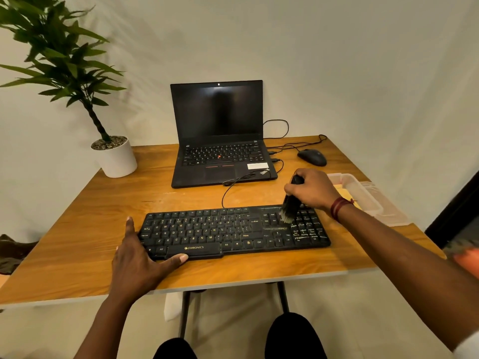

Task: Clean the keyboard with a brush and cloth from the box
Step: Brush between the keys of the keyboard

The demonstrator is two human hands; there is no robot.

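Both hands share the job: the left hand [141, 257] lies flat with spread fingers against the keyboard [234, 230] at mid-table, likely to steady it, while the right hand [309, 189] grips the brush [291, 207], bristles on the right-side keys, beside the box [363, 195].

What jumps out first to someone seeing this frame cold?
The black keyboard at the front of the table, with the right hand holding a brush bristles-down on its right end while the left hand lies flat against its left corner. Behind it an open laptop with a dark screen; a potted plant stands at the far left corner, a clear plastic box at the right edge.
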